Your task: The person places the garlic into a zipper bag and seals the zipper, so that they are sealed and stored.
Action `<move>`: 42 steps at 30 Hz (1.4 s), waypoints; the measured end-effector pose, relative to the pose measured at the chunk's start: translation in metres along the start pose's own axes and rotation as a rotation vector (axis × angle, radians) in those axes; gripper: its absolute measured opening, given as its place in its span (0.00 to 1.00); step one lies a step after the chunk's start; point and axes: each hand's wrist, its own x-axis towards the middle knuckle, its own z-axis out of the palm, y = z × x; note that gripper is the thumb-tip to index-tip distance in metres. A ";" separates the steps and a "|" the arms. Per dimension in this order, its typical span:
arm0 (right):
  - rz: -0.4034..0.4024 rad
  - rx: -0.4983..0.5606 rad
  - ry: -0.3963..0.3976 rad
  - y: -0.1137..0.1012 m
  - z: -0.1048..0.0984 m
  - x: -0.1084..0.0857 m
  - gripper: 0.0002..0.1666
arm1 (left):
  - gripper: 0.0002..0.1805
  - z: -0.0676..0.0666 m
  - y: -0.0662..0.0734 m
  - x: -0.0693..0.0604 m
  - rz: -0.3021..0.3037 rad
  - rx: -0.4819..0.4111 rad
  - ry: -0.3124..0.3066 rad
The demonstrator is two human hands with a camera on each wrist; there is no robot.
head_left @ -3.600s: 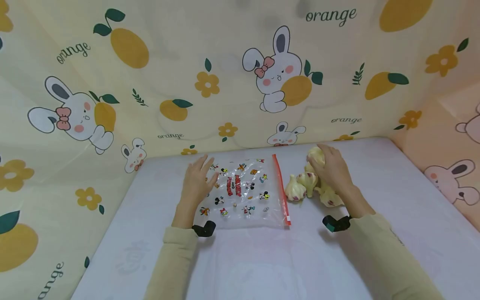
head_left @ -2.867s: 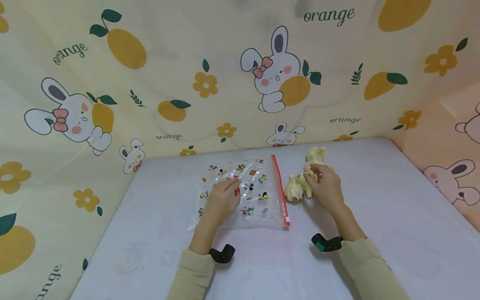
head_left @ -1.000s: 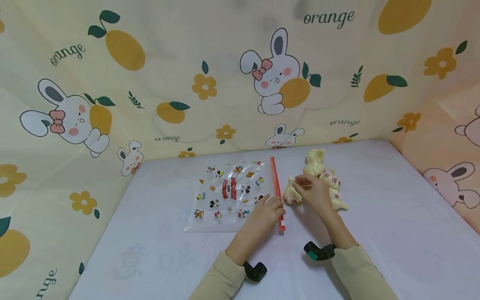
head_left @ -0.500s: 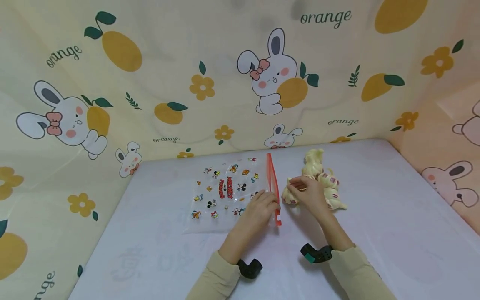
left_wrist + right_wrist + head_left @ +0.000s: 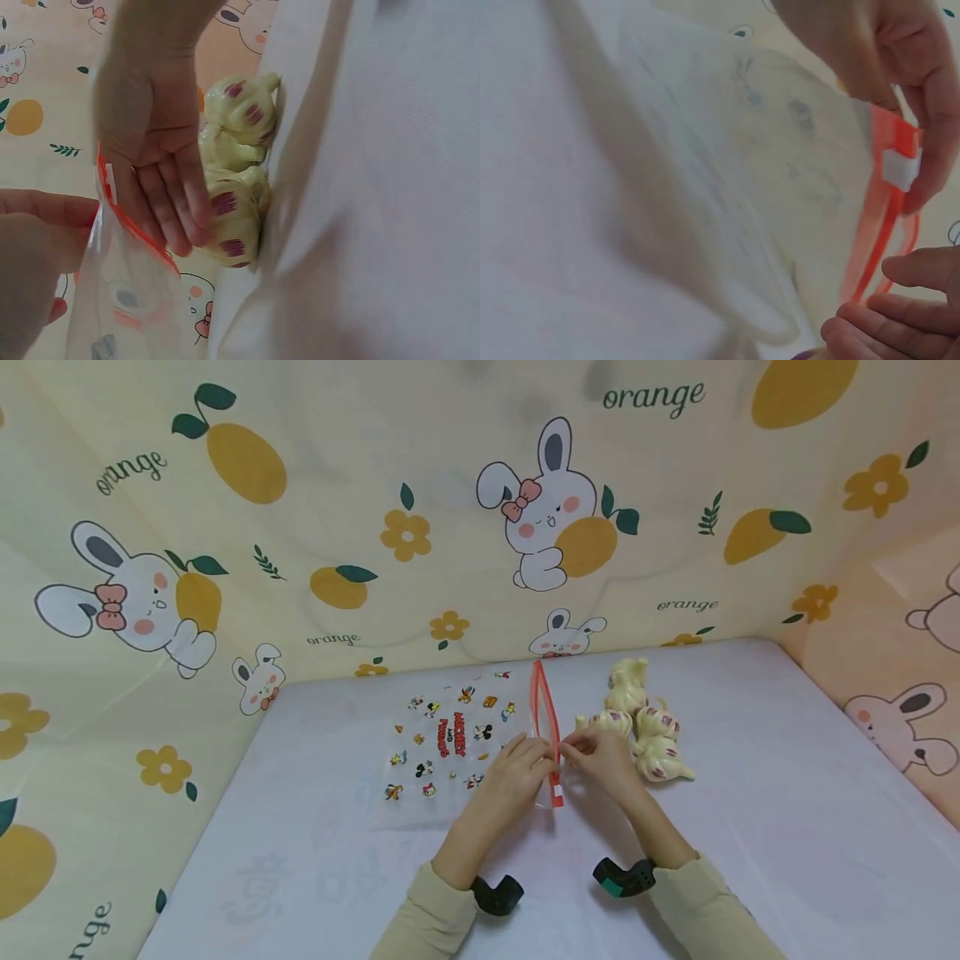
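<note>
A clear zip bag [image 5: 420, 777] with cartoon prints lies flat, its red-edged mouth [image 5: 553, 727] parted on the right. My left hand [image 5: 510, 777] pinches the upper layer of that mouth; in the right wrist view the left fingers [image 5: 934, 150] hold it beside the white slider [image 5: 901, 169]. My right hand [image 5: 606, 766] is at the mouth's outer side, fingertips by the red edge. In the left wrist view the right hand [image 5: 169, 165] has fairly straight fingers and holds nothing. Several garlic bulbs [image 5: 657, 758] sit clustered just beyond it.
A white-covered table [image 5: 300, 860] carries everything. Behind it hangs a cream cloth [image 5: 450, 527] printed with rabbits and oranges, and a pinkish cloth [image 5: 900, 635] stands along the right. A black wrist camera [image 5: 498, 895] sits on the left wrist.
My left hand has moved from the bag's left side to its red mouth, which has parted. My right hand has left the garlic bulbs and come left to the bag's edge.
</note>
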 end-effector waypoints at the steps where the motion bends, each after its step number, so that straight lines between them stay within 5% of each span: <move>1: 0.023 -0.005 -0.010 0.000 0.001 0.000 0.15 | 0.09 -0.001 0.000 0.000 -0.002 -0.001 -0.001; 6: 0.132 -0.007 -0.051 -0.002 0.004 0.000 0.16 | 0.09 -0.006 0.001 0.001 -0.017 -0.010 -0.016; 15: 0.210 0.063 -0.035 0.001 0.006 0.002 0.18 | 0.08 -0.012 0.002 0.003 -0.015 -0.110 -0.026; 20: 0.248 0.145 -0.037 -0.002 0.005 0.001 0.17 | 0.05 -0.017 0.003 0.003 -0.046 -0.044 0.010; 30: 0.173 0.269 -0.066 -0.010 0.011 -0.003 0.15 | 0.04 -0.022 0.010 0.006 -0.278 0.140 0.231; 36: 0.169 0.276 -0.063 -0.014 0.014 -0.005 0.14 | 0.06 -0.021 0.013 0.006 -0.389 0.065 0.299; 42: 0.188 0.255 -0.056 -0.012 0.015 -0.004 0.12 | 0.13 -0.021 0.015 0.005 -0.481 -0.080 0.293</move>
